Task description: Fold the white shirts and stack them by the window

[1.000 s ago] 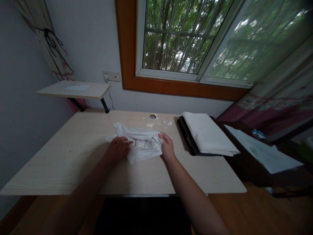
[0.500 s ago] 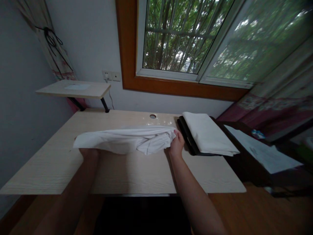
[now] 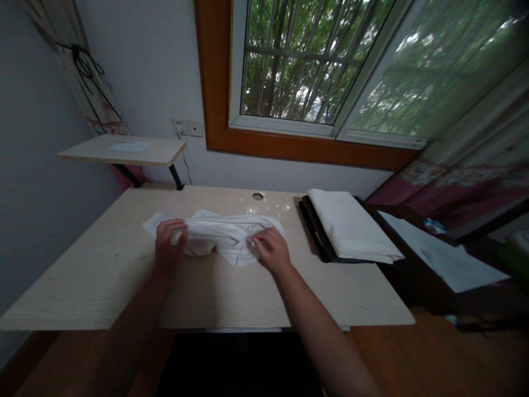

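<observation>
A crumpled white cloth [image 3: 223,227] lies across the middle of the desk [image 3: 248,298], bunched into loose folds. At its left part, my left hand [image 3: 167,245] bends its fingers and thumb toward each other around a bit of the fabric. My right hand [image 3: 275,251] rests on the right part, with thumb and fingertips pinching a fold. The cloth's left corner sticks out beyond my left hand. Some of the fabric under both hands is hidden.
On the desk's right side, folded white fabric [image 3: 351,226] lies on a black flat item [image 3: 316,234]. A small raised shelf [image 3: 124,149] stands at the back left. Farther right is a dark surface with a white sheet [image 3: 442,253]. A window [image 3: 306,60] is behind the desk.
Both hands have moved inward, toward each other. The cloth, stretched between them before, has come down onto the desk and bunched up, its ends released.
</observation>
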Action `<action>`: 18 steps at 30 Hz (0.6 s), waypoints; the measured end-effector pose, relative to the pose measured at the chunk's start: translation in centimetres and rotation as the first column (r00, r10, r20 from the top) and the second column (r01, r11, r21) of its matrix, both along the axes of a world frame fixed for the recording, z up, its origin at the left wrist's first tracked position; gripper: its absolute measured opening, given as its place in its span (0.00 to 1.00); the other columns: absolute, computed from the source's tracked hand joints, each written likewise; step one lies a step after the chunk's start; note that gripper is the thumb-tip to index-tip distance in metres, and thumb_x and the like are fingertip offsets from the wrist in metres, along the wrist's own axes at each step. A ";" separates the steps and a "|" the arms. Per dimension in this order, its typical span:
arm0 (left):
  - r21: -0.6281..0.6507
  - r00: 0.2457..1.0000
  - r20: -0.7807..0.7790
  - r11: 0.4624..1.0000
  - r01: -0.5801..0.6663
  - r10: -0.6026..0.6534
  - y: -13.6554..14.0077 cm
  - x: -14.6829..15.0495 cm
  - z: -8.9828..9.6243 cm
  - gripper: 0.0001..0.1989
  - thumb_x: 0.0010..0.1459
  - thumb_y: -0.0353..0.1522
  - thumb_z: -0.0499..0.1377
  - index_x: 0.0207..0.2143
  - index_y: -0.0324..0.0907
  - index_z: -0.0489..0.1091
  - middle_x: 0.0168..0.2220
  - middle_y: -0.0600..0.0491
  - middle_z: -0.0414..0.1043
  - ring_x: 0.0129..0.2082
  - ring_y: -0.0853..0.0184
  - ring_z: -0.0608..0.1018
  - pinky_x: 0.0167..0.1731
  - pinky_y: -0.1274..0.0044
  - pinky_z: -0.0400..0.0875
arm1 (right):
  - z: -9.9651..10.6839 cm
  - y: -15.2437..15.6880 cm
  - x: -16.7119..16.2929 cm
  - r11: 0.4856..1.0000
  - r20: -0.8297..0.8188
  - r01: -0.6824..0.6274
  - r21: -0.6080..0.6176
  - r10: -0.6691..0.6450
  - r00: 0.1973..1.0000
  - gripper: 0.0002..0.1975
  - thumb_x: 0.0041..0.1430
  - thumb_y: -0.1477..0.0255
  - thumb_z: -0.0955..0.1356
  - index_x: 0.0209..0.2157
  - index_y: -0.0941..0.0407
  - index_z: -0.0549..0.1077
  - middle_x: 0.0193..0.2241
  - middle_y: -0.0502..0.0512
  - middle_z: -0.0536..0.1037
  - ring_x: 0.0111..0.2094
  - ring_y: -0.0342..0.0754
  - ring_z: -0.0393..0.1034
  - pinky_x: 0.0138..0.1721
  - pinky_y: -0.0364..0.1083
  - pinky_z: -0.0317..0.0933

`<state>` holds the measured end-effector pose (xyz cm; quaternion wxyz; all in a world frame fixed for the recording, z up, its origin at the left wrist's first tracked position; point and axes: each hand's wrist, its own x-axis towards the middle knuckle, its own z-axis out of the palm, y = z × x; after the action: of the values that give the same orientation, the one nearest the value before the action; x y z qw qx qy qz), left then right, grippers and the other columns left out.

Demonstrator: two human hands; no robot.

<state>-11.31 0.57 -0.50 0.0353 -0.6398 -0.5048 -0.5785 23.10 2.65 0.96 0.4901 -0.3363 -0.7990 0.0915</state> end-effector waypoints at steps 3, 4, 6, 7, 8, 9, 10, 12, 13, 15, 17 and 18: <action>-0.193 0.894 -0.403 0.973 0.127 -0.197 -0.7 2.4 0.0 0.07 0.64 0.38 0.60 0.40 0.47 0.74 0.39 0.51 0.76 0.42 0.60 0.76 0.52 0.62 0.68 | -0.5 -0.1 -1.3 0.971 0.280 -0.230 -0.063 0.238 0.930 0.12 0.61 0.60 0.74 0.45 0.49 0.79 0.45 0.57 0.80 0.48 0.54 0.73 0.51 0.55 0.67; -0.246 0.852 -0.473 0.962 0.119 -0.226 -0.8 3.1 0.0 0.09 0.64 0.39 0.60 0.44 0.46 0.75 0.41 0.49 0.77 0.44 0.59 0.75 0.52 0.62 0.68 | -0.7 0.0 -1.6 0.964 0.342 -0.256 -0.076 0.266 0.901 0.15 0.59 0.58 0.75 0.46 0.49 0.79 0.48 0.58 0.79 0.50 0.56 0.72 0.52 0.55 0.66; -0.314 0.790 -0.566 0.948 0.055 -0.233 -0.9 4.2 -0.1 0.17 0.62 0.40 0.62 0.51 0.46 0.74 0.47 0.47 0.76 0.47 0.55 0.73 0.51 0.61 0.68 | -1.1 0.1 -1.9 0.964 0.412 -0.254 -0.082 0.265 0.872 0.16 0.59 0.58 0.75 0.47 0.49 0.79 0.50 0.58 0.79 0.51 0.56 0.71 0.53 0.56 0.66; -0.334 0.773 -0.593 0.942 0.020 -0.227 -0.9 4.4 -0.1 0.18 0.62 0.39 0.62 0.53 0.46 0.74 0.47 0.46 0.76 0.47 0.54 0.73 0.49 0.61 0.68 | -1.3 0.2 -1.9 0.969 0.430 -0.234 -0.081 0.246 0.869 0.14 0.61 0.60 0.74 0.46 0.49 0.79 0.49 0.58 0.79 0.51 0.56 0.71 0.52 0.55 0.65; -0.352 0.764 -0.606 0.936 -0.008 -0.221 -0.8 4.5 -0.2 0.18 0.62 0.37 0.61 0.53 0.45 0.74 0.47 0.46 0.76 0.47 0.54 0.73 0.48 0.62 0.69 | -1.4 0.3 -1.8 0.975 0.439 -0.206 -0.079 0.219 0.871 0.11 0.63 0.62 0.73 0.45 0.50 0.79 0.47 0.57 0.80 0.50 0.55 0.71 0.51 0.55 0.65; -0.365 0.764 -0.607 0.930 -0.027 -0.216 -0.8 4.3 -0.3 0.16 0.62 0.35 0.60 0.52 0.45 0.75 0.45 0.46 0.76 0.45 0.54 0.73 0.46 0.63 0.69 | -1.5 0.5 -1.6 0.983 0.438 -0.170 -0.076 0.186 0.880 0.08 0.65 0.65 0.71 0.44 0.50 0.79 0.45 0.57 0.80 0.48 0.55 0.71 0.50 0.54 0.65; -0.375 0.773 -0.598 0.926 -0.037 -0.211 -0.7 4.0 -0.3 0.14 0.62 0.32 0.58 0.50 0.45 0.76 0.43 0.46 0.76 0.44 0.55 0.73 0.46 0.63 0.69 | -1.5 0.6 -1.3 0.990 0.424 -0.126 -0.069 0.144 0.894 0.06 0.67 0.67 0.70 0.43 0.51 0.79 0.43 0.57 0.80 0.47 0.54 0.71 0.49 0.54 0.65; -0.371 0.818 -0.549 0.927 -0.054 -0.172 -0.6 3.0 -0.4 0.14 0.62 0.29 0.56 0.47 0.44 0.77 0.41 0.47 0.76 0.43 0.56 0.73 0.47 0.64 0.69 | -1.3 1.1 -0.4 0.999 0.345 -0.004 -0.052 0.022 0.938 0.05 0.68 0.70 0.68 0.41 0.52 0.78 0.41 0.57 0.80 0.45 0.54 0.71 0.49 0.54 0.64; -0.352 0.856 -0.502 0.933 -0.069 -0.126 -0.6 2.5 -0.3 0.14 0.62 0.28 0.55 0.47 0.44 0.77 0.42 0.47 0.75 0.43 0.56 0.74 0.48 0.64 0.69 | -1.2 1.3 0.1 0.996 0.270 0.074 -0.045 -0.059 0.961 0.05 0.68 0.70 0.68 0.40 0.53 0.78 0.40 0.57 0.79 0.45 0.55 0.70 0.49 0.55 0.64; -0.279 0.930 -0.366 0.952 -0.128 0.017 -0.6 1.5 -0.1 0.15 0.63 0.29 0.53 0.48 0.44 0.76 0.43 0.47 0.74 0.45 0.57 0.74 0.50 0.65 0.69 | -0.7 1.7 1.2 0.967 0.055 0.250 -0.057 -0.247 0.968 0.06 0.68 0.70 0.67 0.39 0.54 0.76 0.39 0.57 0.77 0.44 0.54 0.69 0.49 0.54 0.63; -0.175 0.962 -0.205 0.961 -0.216 0.179 -0.7 0.8 0.2 0.14 0.64 0.30 0.53 0.47 0.43 0.75 0.43 0.47 0.73 0.46 0.58 0.75 0.51 0.66 0.69 | -0.4 1.9 2.1 0.903 -0.172 0.416 -0.107 -0.429 0.887 0.08 0.68 0.69 0.65 0.38 0.55 0.75 0.38 0.56 0.75 0.43 0.53 0.69 0.47 0.53 0.63; -0.121 0.960 -0.132 0.957 -0.263 0.247 -0.8 0.6 0.4 0.13 0.65 0.31 0.53 0.47 0.43 0.75 0.43 0.47 0.73 0.46 0.58 0.74 0.52 0.66 0.69 | -0.2 1.9 2.4 0.872 -0.260 0.469 -0.141 -0.490 0.832 0.08 0.69 0.68 0.65 0.38 0.55 0.74 0.38 0.56 0.74 0.42 0.52 0.69 0.46 0.52 0.63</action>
<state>-10.67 -0.21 -0.15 0.0945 -0.6025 -0.6189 -0.4949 25.49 4.51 0.74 0.5956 -0.5263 -0.6055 0.0420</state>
